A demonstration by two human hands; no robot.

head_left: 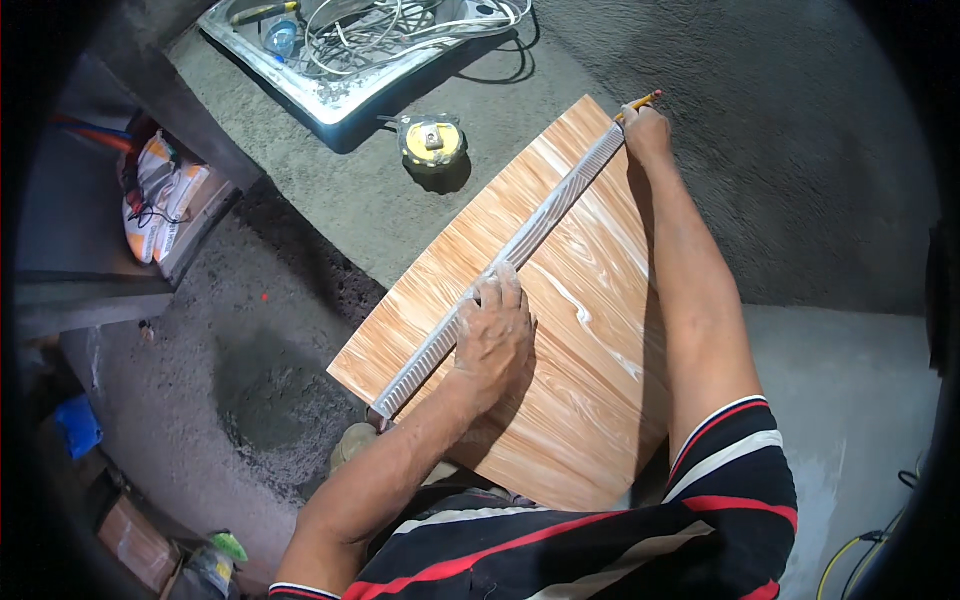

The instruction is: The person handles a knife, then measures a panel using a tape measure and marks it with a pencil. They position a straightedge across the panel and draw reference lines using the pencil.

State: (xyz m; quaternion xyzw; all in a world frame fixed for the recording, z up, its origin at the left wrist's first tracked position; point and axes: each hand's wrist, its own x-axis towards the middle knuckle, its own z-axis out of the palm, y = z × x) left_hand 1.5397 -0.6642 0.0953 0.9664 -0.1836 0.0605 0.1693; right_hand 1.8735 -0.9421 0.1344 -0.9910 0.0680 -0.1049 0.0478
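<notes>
A long ribbed metal strip (545, 215) lies diagonally across a wood-grain tile (590, 370). My left hand (493, 325) presses on the strip near its middle, with the fingers bent over its edge. At the far end of the strip, my right hand (648, 135) is closed around a yellow pencil (645, 101), whose end sticks out past the fingers. The pencil's other end is hidden by the hand. A round yellow tape measure (433, 141) rests on the concrete surface to the left of the tile's far part.
Beyond the tape measure stands a tray-like basin (330, 112) holding tangled cables and a screwdriver. White-and-orange bags (160, 205) sit on a ledge at left. Rough grey wall (780, 150) rises close by my right arm. A cable (850, 560) lies at lower right.
</notes>
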